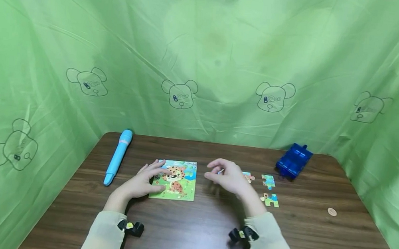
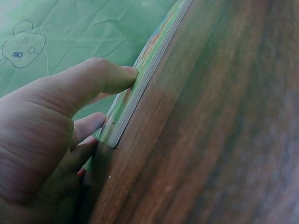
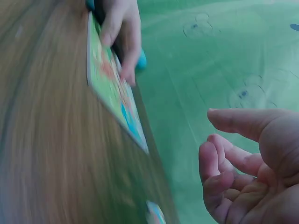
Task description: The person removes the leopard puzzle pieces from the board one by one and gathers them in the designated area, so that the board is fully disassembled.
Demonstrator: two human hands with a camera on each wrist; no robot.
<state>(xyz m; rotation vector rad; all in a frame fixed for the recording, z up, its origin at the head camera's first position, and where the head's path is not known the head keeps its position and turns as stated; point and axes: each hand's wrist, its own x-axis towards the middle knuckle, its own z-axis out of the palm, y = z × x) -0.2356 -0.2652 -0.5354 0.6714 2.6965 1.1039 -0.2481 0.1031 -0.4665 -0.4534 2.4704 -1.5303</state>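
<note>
A square puzzle board [image 1: 177, 180] with a spotted leopard picture lies flat on the dark wooden table [image 1: 190, 224]. My left hand [image 1: 145, 180] rests on its left side, fingers laid straight over the picture. In the left wrist view its thumb [image 2: 107, 77] presses against the board's edge [image 2: 148, 70]. My right hand [image 1: 224, 176] hovers just right of the board with loosely curled fingers. The right wrist view shows that hand [image 3: 243, 168] holding nothing, with the board [image 3: 111, 86] and the left hand's fingers [image 3: 122, 32] beyond it. Three loose puzzle pieces [image 1: 268, 181] lie to the right.
A light blue pen-shaped device [image 1: 118, 157] lies left of the board. At the back right stands a clear blue box [image 1: 294, 160], and a small round disc [image 1: 332, 212] lies near the right edge. Green cloth [image 1: 205, 61] encloses the table on three sides.
</note>
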